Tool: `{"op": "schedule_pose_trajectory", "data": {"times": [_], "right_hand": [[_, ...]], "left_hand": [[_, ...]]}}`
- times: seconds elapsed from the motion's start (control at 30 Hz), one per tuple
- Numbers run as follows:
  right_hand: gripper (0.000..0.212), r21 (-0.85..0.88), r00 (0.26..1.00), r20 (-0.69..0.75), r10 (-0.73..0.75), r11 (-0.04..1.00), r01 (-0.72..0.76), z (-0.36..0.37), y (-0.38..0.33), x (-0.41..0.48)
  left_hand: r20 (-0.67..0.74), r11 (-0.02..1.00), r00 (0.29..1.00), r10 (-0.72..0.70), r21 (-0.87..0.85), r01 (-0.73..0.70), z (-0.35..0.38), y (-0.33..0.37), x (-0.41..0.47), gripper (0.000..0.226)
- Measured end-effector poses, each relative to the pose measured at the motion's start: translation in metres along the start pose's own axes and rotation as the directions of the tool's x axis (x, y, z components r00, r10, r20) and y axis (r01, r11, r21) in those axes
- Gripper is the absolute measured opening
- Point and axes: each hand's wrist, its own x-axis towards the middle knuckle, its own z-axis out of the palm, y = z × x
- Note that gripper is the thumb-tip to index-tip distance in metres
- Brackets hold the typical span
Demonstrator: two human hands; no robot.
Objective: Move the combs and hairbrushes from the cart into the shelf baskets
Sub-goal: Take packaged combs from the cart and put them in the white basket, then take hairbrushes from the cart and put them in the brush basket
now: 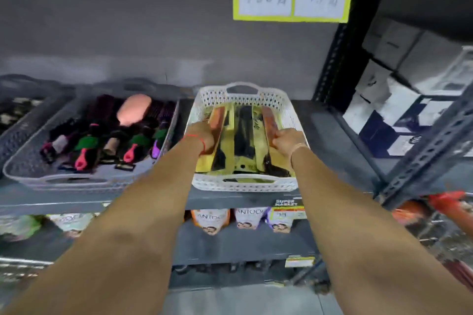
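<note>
We see a dark grey metal shelf carrying three baskets side by side. A white perforated basket sits at the right, near the front edge. Just left of it rests a grey basket. A darker basket is partly visible at far left.

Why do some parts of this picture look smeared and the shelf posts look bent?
Head view: the grey basket at left and the boxes at right are motion-blurred; the white basket and both hands, left and right, look sharper; the wide-angle lens slants the shelf post.
</note>
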Motion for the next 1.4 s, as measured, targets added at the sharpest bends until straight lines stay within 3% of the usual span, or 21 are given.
{"op": "schedule_pose_trajectory", "data": {"times": [0.1,0.17,0.23,0.3,0.37,0.47,0.53,0.63,0.7,0.77,0.87,0.93,1.03,1.1,1.13,1.17,1.2,1.23,1.3,1.33,1.4], "right_hand": [[0.038,-0.116,0.999,0.033,0.033,0.993,-0.029,0.006,0.002,-0.002],[0.037,-0.102,0.999,-0.044,-0.022,0.995,0.017,0.009,-0.001,-0.001],[0.040,0.069,0.978,-0.195,-0.075,0.994,0.090,0.010,-0.016,-0.010],[0.036,0.273,0.923,-0.352,-0.153,0.927,0.258,0.013,-0.049,-0.024],[0.033,0.461,0.902,-0.355,-0.245,0.794,0.397,0.022,-0.106,-0.056],[0.037,0.743,0.899,-0.160,-0.408,0.550,0.382,0.058,-0.194,-0.118],[0.040,0.794,0.859,0.030,-0.511,0.535,0.290,0.105,-0.240,-0.161],[0.044,0.754,0.754,0.280,-0.594,0.622,0.211,0.193,-0.280,-0.224],[0.044,0.680,0.690,0.419,-0.591,0.707,0.193,0.256,-0.287,-0.255],[0.042,0.580,0.634,0.543,-0.551,0.792,0.192,0.309,-0.282,-0.275],[0.039,0.402,0.554,0.713,-0.430,0.898,0.180,0.380,-0.269,-0.288],[0.038,0.287,0.518,0.787,-0.336,0.942,0.174,0.418,-0.256,-0.287],[0.035,0.118,0.462,0.861,-0.212,0.967,0.224,0.470,-0.233,-0.279],[0.021,0.018,0.396,0.907,-0.145,0.952,0.306,0.501,-0.214,-0.271],[0.013,-0.040,0.358,0.924,-0.134,0.898,0.439,0.512,-0.206,-0.268],[0.010,-0.098,0.295,0.949,-0.115,0.779,0.620,0.524,-0.197,-0.264],[0.019,-0.121,0.209,0.974,-0.084,0.589,0.799,0.531,-0.190,-0.262],[0.032,-0.110,0.121,0.993,-0.015,0.323,0.940,0.541,-0.182,-0.260],[0.049,0.011,0.007,0.994,0.112,-0.163,0.986,0.557,-0.166,-0.261],[0.051,0.079,-0.033,0.989,0.141,-0.335,0.939,0.563,-0.158,-0.262],[0.051,0.179,-0.115,0.981,0.155,-0.516,0.837,0.572,-0.145,-0.263]], "left_hand": [[-0.008,0.998,0.999,-0.048,0.039,0.049,0.002,0.002,-0.008,0.042],[-0.009,0.994,1.000,0.002,-0.110,-0.003,-0.004,0.000,-0.008,0.056],[-0.005,0.939,0.998,0.058,-0.338,-0.056,-0.020,-0.005,-0.023,0.063],[-0.019,0.739,0.996,0.082,-0.670,-0.073,-0.050,-0.023,-0.043,0.040],[-0.106,0.564,0.994,-0.013,-0.822,-0.081,-0.090,-0.060,-0.064,0.029],[-0.099,0.465,0.989,-0.112,-0.885,-0.037,-0.139,-0.147,-0.097,0.036],[-0.082,0.413,0.977,-0.196,-0.910,0.006,-0.155,-0.222,-0.125,0.039],[-0.066,0.345,0.925,-0.374,-0.936,0.073,-0.159,-0.333,-0.181,0.040],[-0.075,0.366,0.831,-0.551,-0.916,0.161,-0.149,-0.397,-0.218,0.035],[-0.023,0.317,0.749,-0.662,-0.914,0.251,-0.129,-0.446,-0.246,0.032],[0.043,0.184,0.650,-0.759,-0.943,0.278,-0.088,-0.505,-0.270,0.031],[0.079,0.153,0.600,-0.796,-0.933,0.325,-0.060,-0.528,-0.275,0.024],[0.187,0.070,0.525,-0.830,-0.899,0.432,-0.018,-0.557,-0.273,0.019],[0.263,0.024,0.468,-0.844,-0.852,0.522,0.009,-0.572,-0.260,0.019],[0.302,0.083,0.466,-0.832,-0.763,0.642,0.023,-0.576,-0.253,0.020],[0.347,0.188,0.471,-0.811,-0.608,0.771,0.041,-0.581,-0.245,0.028],[0.379,0.324,0.478,-0.793,-0.402,0.856,0.053,-0.582,-0.240,0.040],[0.410,0.405,0.478,-0.777,-0.256,0.878,0.068,-0.584,-0.236,0.049],[0.487,0.442,0.457,-0.745,-0.154,0.884,0.095,-0.584,-0.232,0.062],[0.504,0.442,0.452,-0.736,-0.148,0.885,0.104,-0.580,-0.232,0.066],[0.501,0.409,0.443,-0.744,-0.184,0.894,0.124,-0.572,-0.232,0.067]]}}
